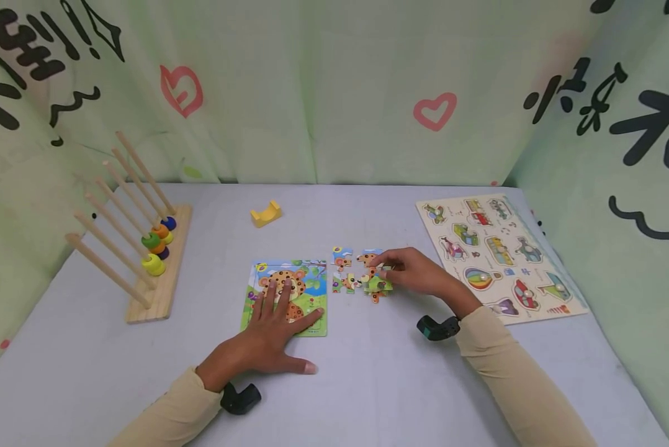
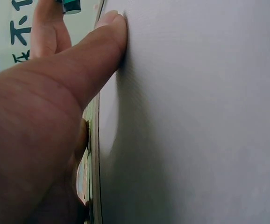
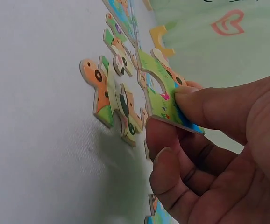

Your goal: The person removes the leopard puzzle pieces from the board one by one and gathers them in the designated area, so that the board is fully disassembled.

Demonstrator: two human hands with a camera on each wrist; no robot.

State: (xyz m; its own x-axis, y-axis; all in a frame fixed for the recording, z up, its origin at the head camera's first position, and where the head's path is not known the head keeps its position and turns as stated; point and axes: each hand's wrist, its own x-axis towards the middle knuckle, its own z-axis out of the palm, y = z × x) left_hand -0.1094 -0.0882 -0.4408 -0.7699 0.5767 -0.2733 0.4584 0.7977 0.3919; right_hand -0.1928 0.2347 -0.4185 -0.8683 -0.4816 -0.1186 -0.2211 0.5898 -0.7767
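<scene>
In the head view my left hand point(image 1: 270, 335) lies with spread fingers on a square leopard-picture jigsaw puzzle point(image 1: 315, 288), its thumb out over the white table. The left wrist view shows that thumb point(image 2: 86, 60) close up, beside the board's thin edge. My right hand point(image 1: 413, 270) pinches a green and blue puzzle piece point(image 3: 160, 105) between thumb and fingers, tilted up above the table. Loose puzzle pieces point(image 1: 342, 259) with leopard parts lie just right of the board, below the right hand. One orange and green piece point(image 3: 102, 88) lies nearest in the right wrist view.
On the left stands a wooden peg rack point(image 1: 172, 273) with several coloured beads on its rods. A yellow curved block point(image 1: 266, 214) lies behind the puzzle. At right lies a picture board point(image 1: 482, 220) with toy shapes. Printed curtains point(image 1: 312, 93) enclose the table's back and sides.
</scene>
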